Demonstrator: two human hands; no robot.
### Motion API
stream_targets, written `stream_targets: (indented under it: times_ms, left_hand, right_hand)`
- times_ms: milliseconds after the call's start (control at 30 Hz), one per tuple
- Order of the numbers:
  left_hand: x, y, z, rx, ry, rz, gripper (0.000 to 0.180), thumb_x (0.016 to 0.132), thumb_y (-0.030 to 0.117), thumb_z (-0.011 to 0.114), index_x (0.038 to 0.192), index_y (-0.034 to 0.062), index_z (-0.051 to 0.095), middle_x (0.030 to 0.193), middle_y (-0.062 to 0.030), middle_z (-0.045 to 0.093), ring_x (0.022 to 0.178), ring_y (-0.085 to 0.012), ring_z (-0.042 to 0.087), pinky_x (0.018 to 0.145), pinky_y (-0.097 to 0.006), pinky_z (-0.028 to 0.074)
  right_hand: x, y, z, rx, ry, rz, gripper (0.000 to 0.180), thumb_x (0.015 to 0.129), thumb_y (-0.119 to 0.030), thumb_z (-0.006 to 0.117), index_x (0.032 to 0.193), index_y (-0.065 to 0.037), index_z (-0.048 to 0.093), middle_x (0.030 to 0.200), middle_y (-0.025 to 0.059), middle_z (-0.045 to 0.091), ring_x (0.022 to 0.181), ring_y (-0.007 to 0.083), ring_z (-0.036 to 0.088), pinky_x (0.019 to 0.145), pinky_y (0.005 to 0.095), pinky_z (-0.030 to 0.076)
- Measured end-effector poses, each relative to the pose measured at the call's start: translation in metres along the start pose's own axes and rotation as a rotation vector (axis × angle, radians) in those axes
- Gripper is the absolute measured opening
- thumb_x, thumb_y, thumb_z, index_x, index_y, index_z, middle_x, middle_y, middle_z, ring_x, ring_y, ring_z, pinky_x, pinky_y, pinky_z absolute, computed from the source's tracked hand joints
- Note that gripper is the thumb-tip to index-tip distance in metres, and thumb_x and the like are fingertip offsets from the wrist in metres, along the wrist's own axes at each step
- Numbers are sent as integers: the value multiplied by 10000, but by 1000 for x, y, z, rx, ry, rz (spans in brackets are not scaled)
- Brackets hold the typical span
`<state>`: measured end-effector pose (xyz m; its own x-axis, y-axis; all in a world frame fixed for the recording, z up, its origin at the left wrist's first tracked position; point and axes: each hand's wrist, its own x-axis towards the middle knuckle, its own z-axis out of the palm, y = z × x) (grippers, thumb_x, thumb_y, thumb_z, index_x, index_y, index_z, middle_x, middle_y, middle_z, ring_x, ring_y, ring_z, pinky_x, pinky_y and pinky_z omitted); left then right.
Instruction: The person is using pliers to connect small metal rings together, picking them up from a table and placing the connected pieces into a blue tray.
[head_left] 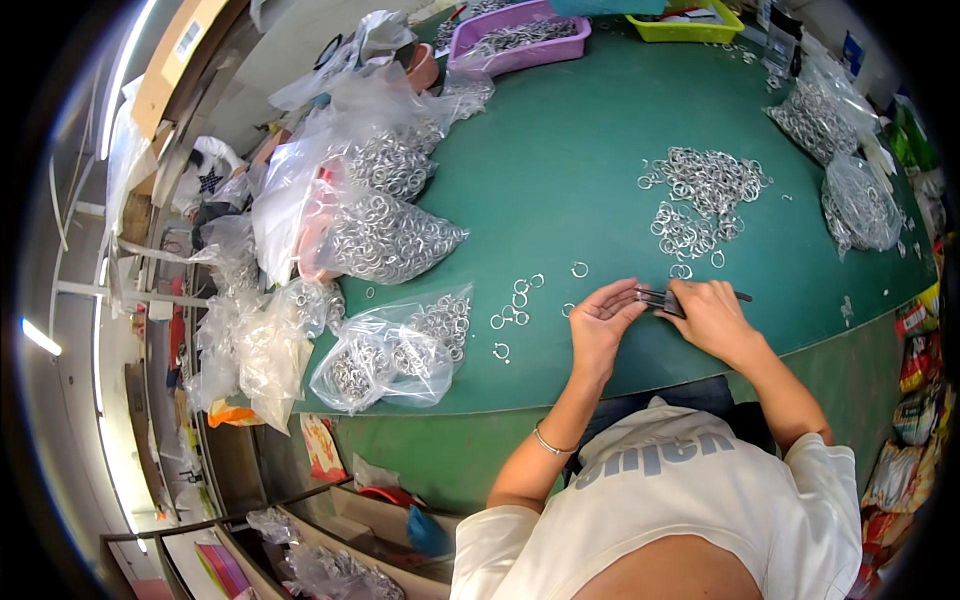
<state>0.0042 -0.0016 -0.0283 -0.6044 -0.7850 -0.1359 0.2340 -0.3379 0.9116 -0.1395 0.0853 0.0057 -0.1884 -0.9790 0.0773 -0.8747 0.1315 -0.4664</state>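
Near the tabletop's (545, 190) front edge, the right hand (710, 315) grips dark pliers (672, 304); the left hand (603, 322) bunches its fingers at their tips, any pinched piece indiscernible. Metal rings (708, 182) lie beyond.

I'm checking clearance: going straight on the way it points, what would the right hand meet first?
The right hand would probably meet the left hand, by the dark tool; exact depth is unclear.
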Motion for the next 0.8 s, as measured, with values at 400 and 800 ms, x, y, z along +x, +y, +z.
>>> stream_targets:
  times_ms: [400, 800]
  left_hand:
    - [-3, 19, 15, 92, -61, 235, 145, 822, -14, 547, 933, -60, 628, 1043, -146, 579, 920, -169, 557, 791, -262, 454]
    - [-2, 30, 6, 547, -25, 512, 186, 745, -72, 595, 910, -9, 652, 911, -83, 589, 782, -156, 572, 666, -240, 463]
  right_hand:
    - [8, 10, 10, 1849, -563, 490, 297, 906, -255, 467, 953, 27, 545, 776, 133, 584, 480, 105, 427, 409, 215, 305]
    - [16, 5, 7, 1842, -477, 529, 146, 857, -158, 561, 897, -18, 544, 793, 90, 580, 622, 105, 502, 459, 214, 343]
